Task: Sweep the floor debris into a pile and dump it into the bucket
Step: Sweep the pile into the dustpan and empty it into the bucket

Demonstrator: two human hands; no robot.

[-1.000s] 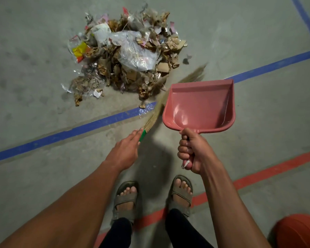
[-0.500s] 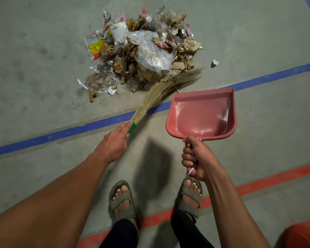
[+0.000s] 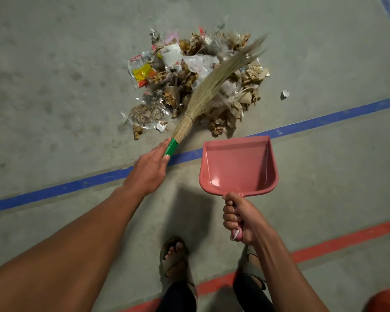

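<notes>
On the concrete floor (image 3: 54, 86) ahead of me, the debris pile (image 3: 189, 86) sits just beyond the blue line (image 3: 77, 183), mostly gathered. My left hand (image 3: 148, 174) has its grip wrapped on the green handle of the grass broom (image 3: 214, 82); bristles lie across the pile, tips blurred at the far right edge. My right hand (image 3: 241, 218) has its grip closed round the handle of the pink dustpan (image 3: 238, 167), held empty near the pile, mouth facing it. I can't tell if its lip touches the floor.

One stray scrap (image 3: 284, 94) lies apart, right of the pile. An orange rounded edge (image 3: 385, 300) shows near right; probably the bucket, can't confirm.

Plan, my call:
- Pull the stray scrap in first.
- Set the dustpan lip flat on the floor, tight against the near edge of the pile.
- Short strokes from the far side toward the pan. The plastic wrappers are light and will flick away under a hard stroke.
- Take it in several loads; this pile looks too big for one.
</notes>
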